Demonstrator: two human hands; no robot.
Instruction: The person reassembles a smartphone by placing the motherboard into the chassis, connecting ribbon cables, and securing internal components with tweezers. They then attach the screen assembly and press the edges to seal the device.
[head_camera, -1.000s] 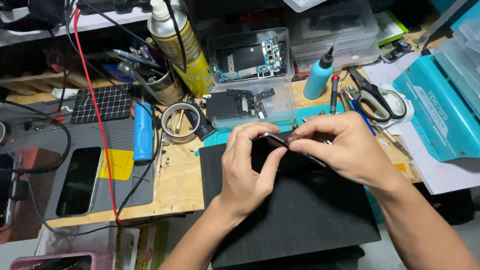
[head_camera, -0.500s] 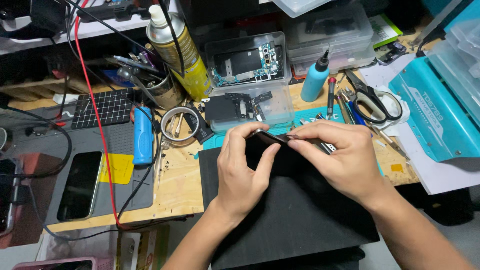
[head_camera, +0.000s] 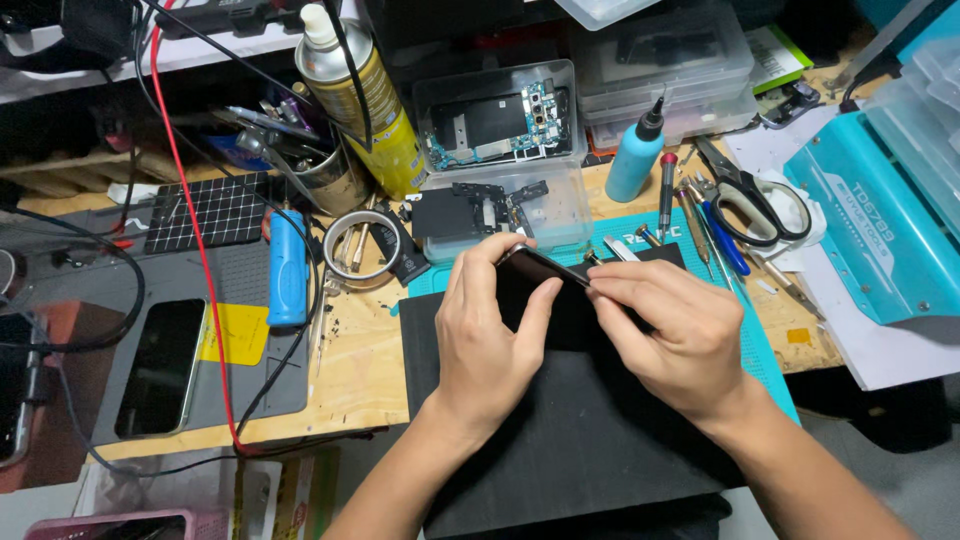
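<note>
Your left hand (head_camera: 487, 340) cradles a dark phone (head_camera: 540, 275) tilted up on edge, thumb and fingers pressed on its sides, so the upper edge faces your right hand (head_camera: 672, 335). That right grip is pinched together on the phone's top edge, perhaps around a thin tool; you cannot tell, since the fingertips hide it. Both hands hover just above a black mat (head_camera: 560, 430), which gives a soft landing under the grip. Beyond the grips a clear box (head_camera: 500, 190) of phone parts stands close, so little room lies ahead. Right of the right grip lie scissors (head_camera: 750, 200), a blue bottle (head_camera: 637, 155) and loose drivers, near but apart. Left of the left grip sit a tape roll (head_camera: 362, 248) and a red wire (head_camera: 195, 250). Toward you the mat runs to the surface (head_camera: 350, 370) edge.
</note>
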